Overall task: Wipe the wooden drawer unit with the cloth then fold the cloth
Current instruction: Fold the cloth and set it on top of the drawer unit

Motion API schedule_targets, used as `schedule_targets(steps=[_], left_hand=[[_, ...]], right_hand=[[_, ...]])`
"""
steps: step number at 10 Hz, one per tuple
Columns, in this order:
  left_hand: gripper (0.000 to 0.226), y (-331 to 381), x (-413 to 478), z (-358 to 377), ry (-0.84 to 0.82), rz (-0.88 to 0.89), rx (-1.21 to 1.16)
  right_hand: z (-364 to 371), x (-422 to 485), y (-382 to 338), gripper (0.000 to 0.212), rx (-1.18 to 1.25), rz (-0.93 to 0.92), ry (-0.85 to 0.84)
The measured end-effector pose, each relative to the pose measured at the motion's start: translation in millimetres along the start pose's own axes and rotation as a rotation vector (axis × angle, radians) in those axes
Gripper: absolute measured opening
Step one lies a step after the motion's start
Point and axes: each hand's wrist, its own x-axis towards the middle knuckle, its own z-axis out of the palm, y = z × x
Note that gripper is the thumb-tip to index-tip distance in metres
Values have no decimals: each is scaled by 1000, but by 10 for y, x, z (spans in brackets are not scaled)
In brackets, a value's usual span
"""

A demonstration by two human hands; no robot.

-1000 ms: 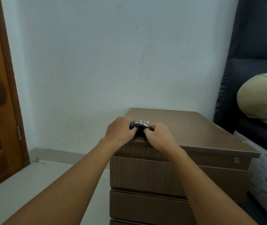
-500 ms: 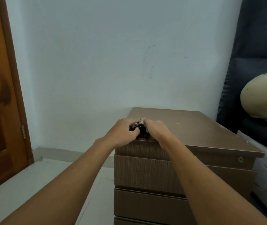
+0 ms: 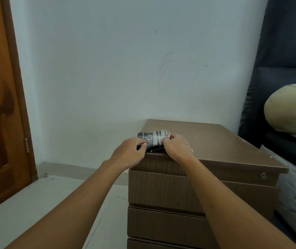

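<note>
both hands work at the near left corner of the wooden drawer unit [image 3: 215, 146], left hand [image 3: 128, 153] and right hand [image 3: 176, 147] with fingers pinched on the cloth [image 3: 154, 139], which bunches just beyond the fingertips, likely mid-fold.

Both bare forearms extended forward, converging at near left corner of drawer unit [image 3: 206, 151] top. Left hand [image 3: 129, 153] palm down, fingers curled, tips pinching left end of cloth [image 3: 154, 139]. Right hand [image 3: 176, 147] palm down just right of cloth, fingers bent, gripping its right end. Hands close together, not touching.
</note>
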Motion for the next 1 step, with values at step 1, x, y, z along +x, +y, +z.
schedule_targets(steps=[1], left_hand=[[35, 33, 43, -91, 9, -5, 12]], right_hand=[[-64, -48, -1, 45, 19, -40, 25]])
